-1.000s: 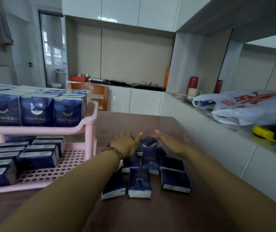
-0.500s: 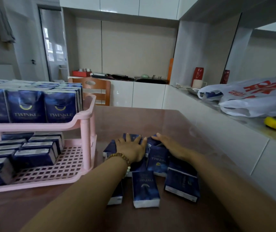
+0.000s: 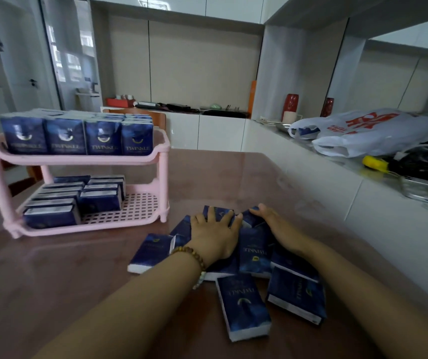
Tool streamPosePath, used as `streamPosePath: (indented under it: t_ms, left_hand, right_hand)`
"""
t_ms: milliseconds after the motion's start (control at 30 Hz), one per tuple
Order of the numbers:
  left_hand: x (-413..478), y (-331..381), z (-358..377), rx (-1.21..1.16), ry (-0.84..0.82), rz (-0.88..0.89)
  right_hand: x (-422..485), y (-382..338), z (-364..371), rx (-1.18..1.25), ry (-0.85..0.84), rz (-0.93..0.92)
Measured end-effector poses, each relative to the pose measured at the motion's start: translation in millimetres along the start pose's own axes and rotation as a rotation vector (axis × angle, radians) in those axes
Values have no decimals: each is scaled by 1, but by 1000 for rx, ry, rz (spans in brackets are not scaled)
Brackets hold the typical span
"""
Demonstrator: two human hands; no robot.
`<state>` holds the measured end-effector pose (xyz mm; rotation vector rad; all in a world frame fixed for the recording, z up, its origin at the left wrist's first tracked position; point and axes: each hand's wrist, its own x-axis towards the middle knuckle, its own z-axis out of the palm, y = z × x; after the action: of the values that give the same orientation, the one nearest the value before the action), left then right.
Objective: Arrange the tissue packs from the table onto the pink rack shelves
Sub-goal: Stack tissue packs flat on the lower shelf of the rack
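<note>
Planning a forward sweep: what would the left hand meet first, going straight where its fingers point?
The tissue pack under the fingertips of the left hand; beyond it, seemingly only bare table, though depth is unclear.

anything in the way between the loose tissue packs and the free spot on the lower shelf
Nothing visible. Bare table separates the loose packs from the pink rack; only its corner post borders the free end of the lower shelf.

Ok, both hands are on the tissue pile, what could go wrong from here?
The tissue packs overlap under the left hand and right hand, so a scooped bunch may spill. On the pink rack the top shelf looks full; only the right part of the lower shelf shows bare grid.
</note>
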<state>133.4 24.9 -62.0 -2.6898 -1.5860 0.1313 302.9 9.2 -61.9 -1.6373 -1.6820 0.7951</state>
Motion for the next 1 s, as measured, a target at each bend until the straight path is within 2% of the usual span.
streamPosePath:
  t_ms: [333, 500, 533, 600, 667, 733, 867, 1000]
  left_hand:
    - [-101, -31, 7, -32, 1, 4]
    - [-122, -49, 13, -77, 78, -24]
    - [-122, -57, 13, -120, 118, -27]
    - [-117, -77, 9, -367, 205, -69]
    - [-111, -96, 5, -595, 269, -49]
    - [-104, -107, 4, -657, 213, -39]
    - [-90, -113, 5, -599, 82, -17]
    - [-80, -117, 7, -692, 102, 1]
  right_hand:
    - [-57, -39, 54, -53, 30, -61]
    - [-71, -53, 67, -56, 12, -96]
    - [-72, -56, 68, -19, 1, -88]
    - [-72, -64, 65, 57, -39, -42]
    - [-65, -68, 60, 35, -76, 5]
    - [-54, -67, 54, -21, -117, 56]
    - [-41, -61, 49, -130, -232, 116]
    - [-33, -50, 54, 6, -142, 128]
